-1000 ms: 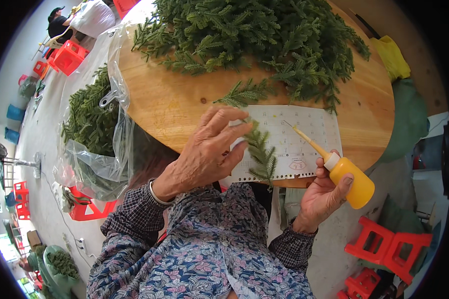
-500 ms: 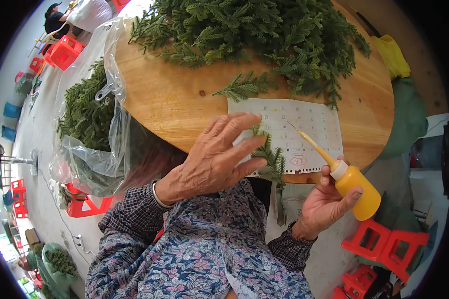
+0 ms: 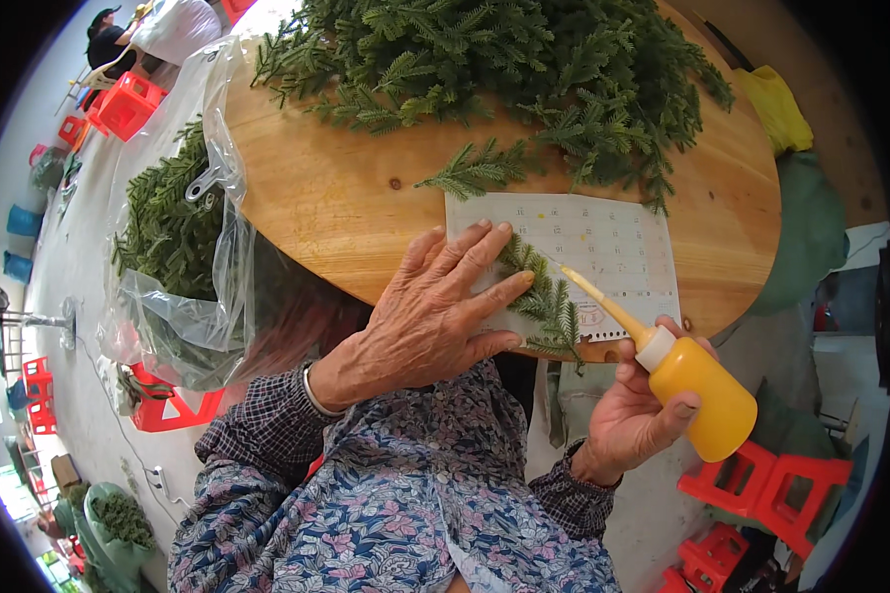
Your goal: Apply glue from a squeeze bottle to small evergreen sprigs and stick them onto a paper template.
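Note:
My left hand lies with its fingers stretched out at the left side of a white calendar sheet on the table. One fingertip rests on a small green artificial fir sprig, which lies across the sheet's near part. My right hand is wrapped round a yellow squeeze bottle with a white collar and a long thin nozzle. The bottle is tilted, its nozzle tip above the sheet beside the sprig's upper end. Whether the tip touches anything I cannot tell.
A large heap of fir sprigs covers the far side of the round wooden table. At the left stands a clear plastic bag with more greenery. Red stools stand on the floor to the right. Another person sits far left.
My left hand has come down onto the sprig. The sprig has shifted and turned slightly on the sheet. The bottle in my right hand has moved slightly down and left, its nozzle nearer the sprig.

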The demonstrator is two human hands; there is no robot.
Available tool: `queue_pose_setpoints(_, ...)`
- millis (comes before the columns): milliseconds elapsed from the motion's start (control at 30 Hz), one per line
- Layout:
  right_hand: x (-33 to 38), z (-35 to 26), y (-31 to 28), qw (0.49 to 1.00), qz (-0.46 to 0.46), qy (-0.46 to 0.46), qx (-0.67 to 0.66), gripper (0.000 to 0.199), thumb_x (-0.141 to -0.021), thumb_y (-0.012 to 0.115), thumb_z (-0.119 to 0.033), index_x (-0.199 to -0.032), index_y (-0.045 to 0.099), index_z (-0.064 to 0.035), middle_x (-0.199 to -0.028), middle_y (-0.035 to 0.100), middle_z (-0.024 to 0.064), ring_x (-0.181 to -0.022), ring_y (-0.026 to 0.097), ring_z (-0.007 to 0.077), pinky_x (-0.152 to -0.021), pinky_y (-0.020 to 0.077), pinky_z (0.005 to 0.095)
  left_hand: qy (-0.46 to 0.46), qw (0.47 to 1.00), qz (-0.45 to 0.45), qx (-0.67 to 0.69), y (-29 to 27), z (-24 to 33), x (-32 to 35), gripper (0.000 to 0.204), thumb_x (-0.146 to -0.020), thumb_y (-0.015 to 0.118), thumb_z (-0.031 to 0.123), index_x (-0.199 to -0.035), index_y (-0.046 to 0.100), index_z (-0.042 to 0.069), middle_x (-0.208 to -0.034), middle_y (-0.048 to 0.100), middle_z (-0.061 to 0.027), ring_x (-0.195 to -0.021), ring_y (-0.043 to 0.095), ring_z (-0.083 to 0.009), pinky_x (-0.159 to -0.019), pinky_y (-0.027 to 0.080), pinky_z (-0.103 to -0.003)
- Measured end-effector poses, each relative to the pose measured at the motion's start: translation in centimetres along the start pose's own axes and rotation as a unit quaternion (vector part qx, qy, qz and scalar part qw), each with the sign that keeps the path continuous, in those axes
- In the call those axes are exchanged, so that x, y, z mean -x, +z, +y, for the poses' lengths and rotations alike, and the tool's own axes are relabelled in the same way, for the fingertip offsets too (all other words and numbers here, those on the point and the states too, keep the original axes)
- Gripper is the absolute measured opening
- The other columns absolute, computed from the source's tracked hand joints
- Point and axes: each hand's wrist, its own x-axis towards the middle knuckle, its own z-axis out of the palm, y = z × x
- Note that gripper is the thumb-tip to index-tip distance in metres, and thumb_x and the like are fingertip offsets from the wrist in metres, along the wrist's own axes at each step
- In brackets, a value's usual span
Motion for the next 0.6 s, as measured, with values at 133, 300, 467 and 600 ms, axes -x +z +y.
queue_pose_setpoints(133,-0.29,0.02,0.18,0.998,-0.036,0.048,0.036,0.060,-0.083,0.068,-0.042,-0.126,0.042,-0.0089,-0.113,0.060,0.0202,-0.071,0.062,0.0245,-0.061,0.0537,0.0267,-0.002,0.999,-0.018,-0.032,-0.16,-0.12,0.30,0.054,-0.081,0.065,0.045,-0.125,0.058,0.014,-0.142,0.042,-0.0143,-0.132,0.040,-0.0303,-0.103,0.032,-0.047)
queue_pose_setpoints(300,-0.57,0.46,0.67,0.994,-0.073,0.060,0.054,0.056,-0.083,0.067,-0.038,-0.124,0.042,-0.0087,-0.112,0.060,0.0203,-0.071,0.062,0.0251,-0.057,0.0515,0.0250,0.003,0.999,-0.032,-0.019,-0.14,-0.51,0.22,0.057,-0.081,0.064,0.047,-0.129,0.056,0.017,-0.143,0.041,-0.0143,-0.134,0.038,-0.0298,-0.103,0.032,-0.047)
queue_pose_setpoints(467,-0.61,0.77,0.74,0.994,-0.072,0.046,0.069,0.055,-0.084,0.067,-0.035,-0.124,0.040,-0.0085,-0.112,0.060,0.0204,-0.071,0.062,0.0257,-0.055,0.0498,0.0243,0.000,1.000,-0.025,-0.014,0.01,-0.49,0.25,0.057,-0.080,0.064,0.048,-0.128,0.056,0.018,-0.143,0.042,-0.0141,-0.134,0.039,-0.0297,-0.103,0.032,-0.047)
queue_pose_setpoints(600,-0.80,0.92,0.66,0.993,-0.079,0.048,0.069,0.055,-0.084,0.067,-0.033,-0.125,0.039,-0.0081,-0.111,0.060,0.0207,-0.071,0.062,0.0262,-0.056,0.0500,0.0241,-0.001,1.000,-0.022,-0.012,0.05,-0.41,0.20,0.058,-0.079,0.065,0.048,-0.128,0.055,0.018,-0.143,0.042,-0.0139,-0.133,0.039,-0.0297,-0.103,0.031,-0.047)
